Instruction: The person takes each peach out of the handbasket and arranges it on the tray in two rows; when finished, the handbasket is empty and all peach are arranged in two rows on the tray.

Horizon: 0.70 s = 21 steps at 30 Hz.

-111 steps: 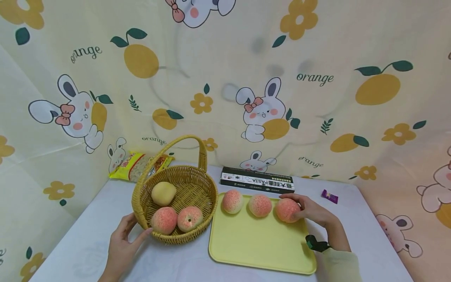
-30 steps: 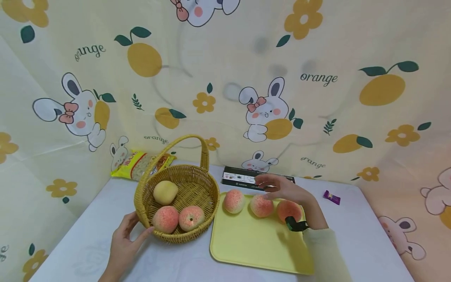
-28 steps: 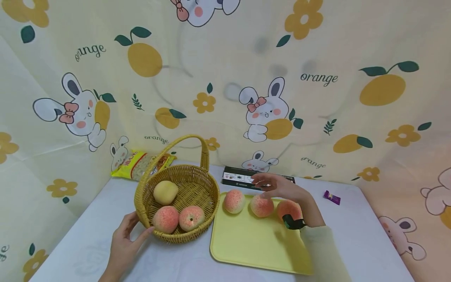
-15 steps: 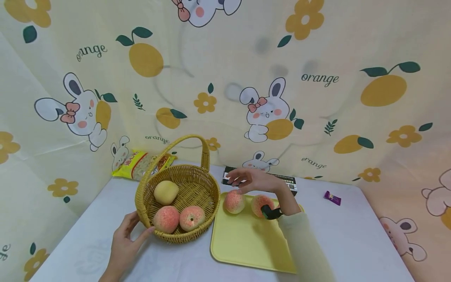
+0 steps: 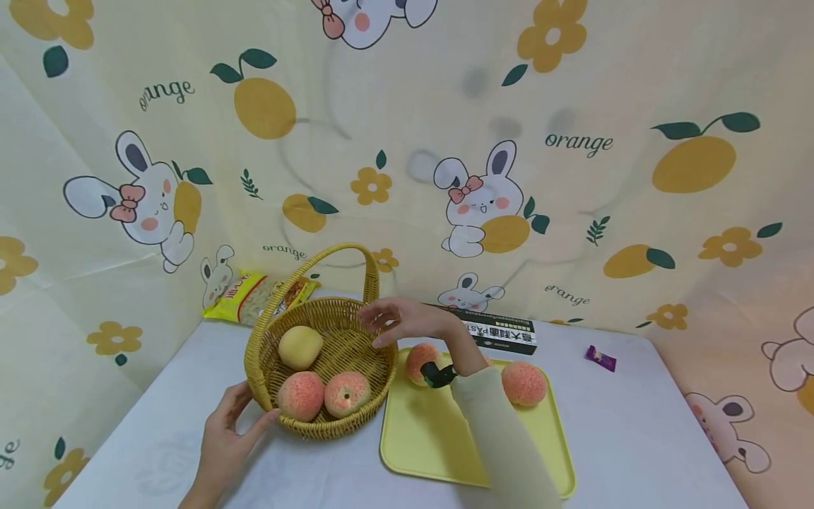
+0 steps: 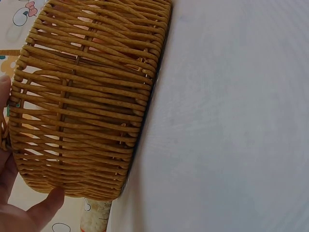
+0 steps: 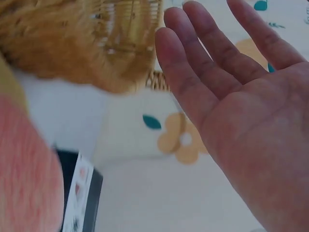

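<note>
A wicker basket (image 5: 331, 428) with a tall handle holds a yellow fruit (image 5: 300, 348) and two pink peaches (image 5: 347, 394). My left hand (image 5: 224, 438) grips the basket's left side, thumb at the front rim; in the left wrist view a fingertip (image 6: 54, 197) lies against the weave. My right hand (image 5: 413, 318), fingers loosely extended and palm bare, overlaps the basket's right rim in the head view. Beneath that arm is a yellow tray (image 5: 432, 442). On it sit a peach at the left (image 5: 418, 360) and another at the right (image 5: 524, 384); the middle one is almost hidden by the sleeve.
Behind the tray lies a black pasta box (image 5: 509, 336). A yellow snack bag (image 5: 254, 300) stands behind the basket at the left, and a small purple packet (image 5: 600, 358) lies far right. A printed curtain (image 5: 394, 127) rises along the table's back.
My right hand has left the right-hand peach on the tray and swept left above the other peaches to the basket's right rim. My left hand stays on the basket.
</note>
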Motion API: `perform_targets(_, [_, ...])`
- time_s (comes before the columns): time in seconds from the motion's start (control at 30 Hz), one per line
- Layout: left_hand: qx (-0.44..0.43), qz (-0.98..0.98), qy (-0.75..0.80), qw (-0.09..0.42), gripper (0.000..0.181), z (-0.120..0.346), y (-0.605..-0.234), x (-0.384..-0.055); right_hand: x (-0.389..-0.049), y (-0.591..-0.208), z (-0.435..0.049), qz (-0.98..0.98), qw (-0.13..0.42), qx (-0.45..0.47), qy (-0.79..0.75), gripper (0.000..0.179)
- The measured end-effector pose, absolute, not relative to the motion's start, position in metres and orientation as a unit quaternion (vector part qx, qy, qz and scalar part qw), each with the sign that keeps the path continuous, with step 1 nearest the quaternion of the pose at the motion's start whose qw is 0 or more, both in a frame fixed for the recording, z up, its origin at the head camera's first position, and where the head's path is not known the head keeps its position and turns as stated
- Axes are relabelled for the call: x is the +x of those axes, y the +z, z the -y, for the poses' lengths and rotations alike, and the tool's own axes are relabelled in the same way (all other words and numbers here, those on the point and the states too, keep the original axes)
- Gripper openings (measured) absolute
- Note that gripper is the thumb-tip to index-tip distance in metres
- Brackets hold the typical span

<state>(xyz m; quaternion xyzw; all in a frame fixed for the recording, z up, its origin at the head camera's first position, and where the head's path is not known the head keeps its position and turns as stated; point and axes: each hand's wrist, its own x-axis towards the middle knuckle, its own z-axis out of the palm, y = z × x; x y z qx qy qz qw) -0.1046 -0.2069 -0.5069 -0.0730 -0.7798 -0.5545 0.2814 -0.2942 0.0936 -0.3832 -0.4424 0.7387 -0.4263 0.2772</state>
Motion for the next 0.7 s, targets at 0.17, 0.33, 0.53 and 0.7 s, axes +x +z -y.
perform_targets(0.17, [-0.076, 0.778, -0.555, 0.283, 0.060, 0.207, -0.507, -0.105, -0.299, -0.389, -0.073, -0.740, 0.265, -0.440, -0.435, 0.054])
perform_targets(0.33, [-0.077, 0.779, -0.555, 0.282, 0.060, 0.208, -0.508, -0.106, -0.301, -0.395, -0.054, -0.748, 0.246, -0.427, -0.443, 0.056])
perform_targets(0.53, [-0.075, 0.777, -0.560, 0.279, 0.059, 0.207, -0.508, -0.107, -0.307, -0.401, -0.033, -0.754, 0.238, -0.408, -0.456, 0.059])
perform_targets(0.7, [-0.070, 0.778, -0.557, 0.280, 0.058, 0.207, -0.508, -0.105, -0.311, -0.407, -0.014, -0.749, 0.235, -0.399, -0.474, 0.058])
